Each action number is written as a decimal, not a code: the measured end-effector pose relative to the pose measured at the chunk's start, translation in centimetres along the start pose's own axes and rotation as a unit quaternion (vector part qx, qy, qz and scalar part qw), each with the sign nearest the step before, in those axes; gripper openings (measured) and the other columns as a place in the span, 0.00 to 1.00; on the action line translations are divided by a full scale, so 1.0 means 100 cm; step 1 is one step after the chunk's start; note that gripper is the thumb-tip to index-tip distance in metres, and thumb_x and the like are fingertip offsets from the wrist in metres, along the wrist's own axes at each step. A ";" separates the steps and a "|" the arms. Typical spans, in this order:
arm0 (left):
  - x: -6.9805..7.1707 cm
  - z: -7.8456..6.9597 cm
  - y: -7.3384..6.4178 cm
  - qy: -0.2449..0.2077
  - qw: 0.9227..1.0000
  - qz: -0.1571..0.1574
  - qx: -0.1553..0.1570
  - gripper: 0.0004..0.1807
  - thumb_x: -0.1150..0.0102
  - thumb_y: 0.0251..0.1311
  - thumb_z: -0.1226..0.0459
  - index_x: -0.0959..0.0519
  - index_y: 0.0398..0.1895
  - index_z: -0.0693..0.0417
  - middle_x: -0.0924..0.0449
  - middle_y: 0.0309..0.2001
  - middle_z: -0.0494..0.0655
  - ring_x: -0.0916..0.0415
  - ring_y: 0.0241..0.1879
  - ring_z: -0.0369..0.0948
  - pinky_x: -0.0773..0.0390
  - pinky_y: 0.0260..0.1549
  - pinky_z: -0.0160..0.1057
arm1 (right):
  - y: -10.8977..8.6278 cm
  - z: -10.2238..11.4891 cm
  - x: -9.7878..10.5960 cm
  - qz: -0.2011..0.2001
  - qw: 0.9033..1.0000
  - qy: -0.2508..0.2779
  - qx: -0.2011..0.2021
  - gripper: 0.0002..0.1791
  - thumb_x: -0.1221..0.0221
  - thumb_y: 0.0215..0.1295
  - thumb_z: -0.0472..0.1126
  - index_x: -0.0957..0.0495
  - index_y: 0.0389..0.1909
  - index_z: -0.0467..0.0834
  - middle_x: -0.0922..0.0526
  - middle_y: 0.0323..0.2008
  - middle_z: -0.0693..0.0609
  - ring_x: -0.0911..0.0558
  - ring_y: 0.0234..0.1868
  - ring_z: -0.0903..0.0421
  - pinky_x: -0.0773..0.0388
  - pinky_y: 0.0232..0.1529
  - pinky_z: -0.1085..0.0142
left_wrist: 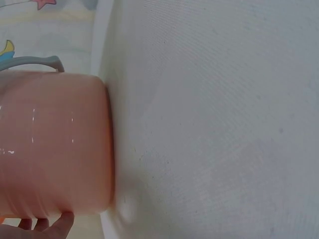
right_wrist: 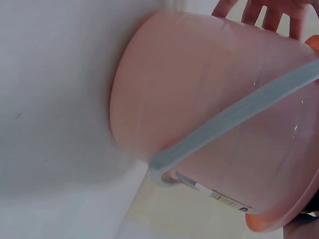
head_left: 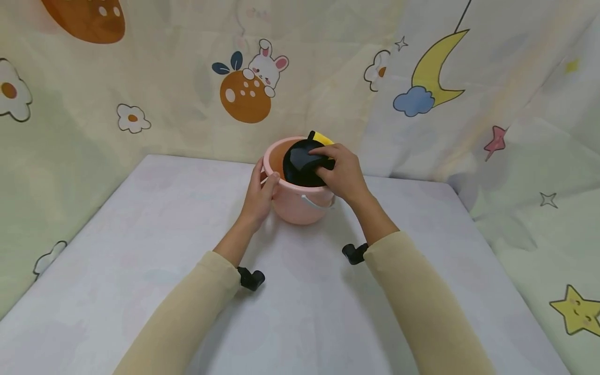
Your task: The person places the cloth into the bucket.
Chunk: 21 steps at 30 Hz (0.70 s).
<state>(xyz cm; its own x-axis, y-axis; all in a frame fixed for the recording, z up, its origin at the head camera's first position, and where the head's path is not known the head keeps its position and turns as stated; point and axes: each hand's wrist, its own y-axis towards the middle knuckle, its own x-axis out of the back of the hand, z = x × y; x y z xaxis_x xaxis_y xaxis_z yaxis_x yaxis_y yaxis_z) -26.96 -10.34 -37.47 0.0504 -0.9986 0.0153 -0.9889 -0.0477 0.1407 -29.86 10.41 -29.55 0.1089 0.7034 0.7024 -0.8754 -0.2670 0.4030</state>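
Note:
A pink bucket [head_left: 302, 205] stands on the table with its grey handle [right_wrist: 234, 119] hanging down one side. My left hand [head_left: 259, 195] holds the bucket's left side, thumb near the rim and fingertips against the wall. At the bucket's mouth, my right hand [head_left: 344, 169] grips a glossy black rounded object [head_left: 302, 164], its kind unclear. Part of that object sits below the rim. Behind it a yellow piece [head_left: 322, 138] with a dark end sticks up above the rim. The wall hides the bucket's lower inside.
The bucket rests towards the back of a table covered in white cloth [head_left: 300, 312]. Patterned fabric [head_left: 178, 78] hangs close behind and along the sides. Black camera mounts [head_left: 253, 280] jut from both wrists at the beige sleeves. A printed label [right_wrist: 214, 193] is on the bucket.

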 end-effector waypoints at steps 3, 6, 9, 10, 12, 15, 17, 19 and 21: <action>-0.001 0.000 -0.001 -0.001 1.000 -0.001 0.002 0.39 0.52 0.74 0.48 0.54 0.84 0.35 0.43 0.78 0.49 0.34 0.71 0.47 0.29 0.68 0.49 | 0.001 0.002 -0.002 0.009 1.000 -0.017 0.000 0.18 0.37 0.66 0.33 0.14 0.56 0.46 0.20 0.59 0.42 0.24 0.65 0.45 0.29 0.69 0.51; -0.002 0.000 -0.001 -0.002 1.000 -0.006 0.000 0.39 0.52 0.74 0.49 0.53 0.84 0.36 0.42 0.77 0.50 0.33 0.70 0.48 0.28 0.68 0.49 | 0.003 0.005 -0.003 0.018 0.999 -0.036 0.000 0.18 0.36 0.66 0.34 0.14 0.56 0.46 0.20 0.60 0.42 0.24 0.65 0.44 0.29 0.70 0.51; -0.001 0.000 0.000 -0.008 1.000 -0.006 -0.001 0.39 0.52 0.75 0.49 0.54 0.84 0.35 0.42 0.77 0.50 0.33 0.70 0.48 0.28 0.68 0.49 | 0.005 0.008 -0.004 0.032 0.998 -0.054 -0.004 0.18 0.37 0.66 0.34 0.14 0.56 0.46 0.20 0.60 0.42 0.23 0.65 0.44 0.30 0.70 0.51; -0.001 0.001 0.000 -0.011 1.000 -0.005 -0.001 0.39 0.51 0.75 0.49 0.53 0.84 0.35 0.42 0.77 0.50 0.32 0.70 0.48 0.28 0.68 0.49 | 0.006 0.009 -0.004 0.038 0.997 -0.060 -0.006 0.18 0.37 0.66 0.34 0.15 0.56 0.46 0.20 0.60 0.42 0.23 0.65 0.44 0.30 0.70 0.51; -0.002 0.002 0.001 -0.013 1.000 -0.003 0.000 0.38 0.51 0.75 0.49 0.53 0.84 0.35 0.42 0.77 0.49 0.32 0.70 0.48 0.28 0.67 0.49 | 0.008 0.010 -0.004 0.053 0.996 -0.073 -0.012 0.19 0.38 0.66 0.35 0.15 0.57 0.47 0.20 0.60 0.42 0.24 0.65 0.44 0.30 0.70 0.50; -0.002 0.001 0.002 -0.011 1.000 -0.001 0.001 0.38 0.51 0.75 0.50 0.53 0.84 0.35 0.42 0.77 0.49 0.32 0.70 0.48 0.27 0.67 0.49 | 0.013 0.010 -0.004 0.082 0.992 -0.099 -0.019 0.19 0.38 0.67 0.36 0.15 0.57 0.47 0.20 0.61 0.44 0.25 0.66 0.44 0.31 0.70 0.50; -0.002 0.001 0.002 -0.004 1.000 -0.002 0.002 0.38 0.51 0.75 0.50 0.54 0.84 0.34 0.42 0.77 0.49 0.33 0.70 0.48 0.27 0.66 0.50 | 0.017 0.011 -0.006 0.103 0.988 -0.113 -0.027 0.19 0.38 0.67 0.37 0.16 0.58 0.48 0.20 0.63 0.46 0.26 0.68 0.45 0.31 0.70 0.49; -0.001 0.001 0.001 0.003 1.000 -0.003 0.005 0.38 0.52 0.75 0.49 0.54 0.84 0.34 0.43 0.78 0.48 0.34 0.71 0.47 0.27 0.67 0.50 | 0.020 0.012 -0.007 0.122 0.984 -0.124 -0.033 0.18 0.37 0.67 0.38 0.15 0.57 0.49 0.20 0.63 0.48 0.26 0.69 0.46 0.31 0.70 0.48; 0.000 0.001 0.000 0.008 1.000 -0.005 0.007 0.39 0.52 0.75 0.49 0.54 0.84 0.34 0.43 0.78 0.47 0.35 0.72 0.47 0.27 0.67 0.50 | 0.021 0.013 -0.009 0.137 0.981 -0.131 -0.040 0.18 0.37 0.68 0.39 0.15 0.57 0.50 0.20 0.63 0.48 0.27 0.68 0.46 0.31 0.70 0.47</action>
<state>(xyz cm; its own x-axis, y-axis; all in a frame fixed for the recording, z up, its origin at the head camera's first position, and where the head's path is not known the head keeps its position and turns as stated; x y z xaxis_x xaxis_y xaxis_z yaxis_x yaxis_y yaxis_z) -26.99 -10.34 -37.53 0.0620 -0.9976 0.0294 -0.9903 -0.0578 0.1262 -31.20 8.33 -28.56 -0.0277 0.4167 0.9086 -0.9214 -0.3630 0.1384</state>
